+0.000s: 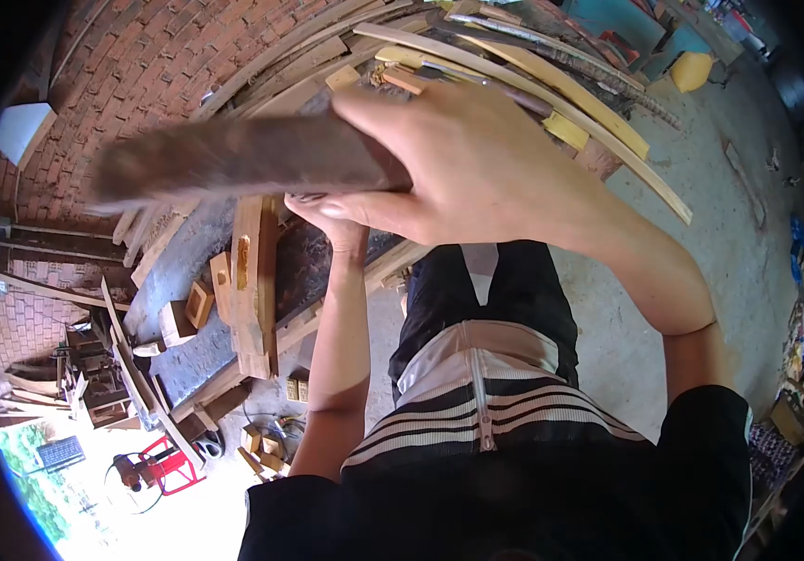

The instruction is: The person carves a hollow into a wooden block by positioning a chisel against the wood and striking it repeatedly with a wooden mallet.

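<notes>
My right hand (463,159) is wrapped round one end of a thick, dark brown wooden bar (243,154). The bar stretches left across the view, its far end smeared by motion. Just beneath it is my left hand (332,220), largely covered by the bar and my right hand. Its fingers look curled, but what they hold is hidden. Below the bar, a light wooden beam (254,327) with a slot cut in its face lies across the workbench (304,323), close to my left forearm.
Small slotted wood blocks (199,304) rest left of the beam. Long strips and boards (551,89) curve across the far side. A brick wall (168,65) rises behind. A red-framed machine (173,467) stands at lower left, and a yellow object (692,71) lies at upper right.
</notes>
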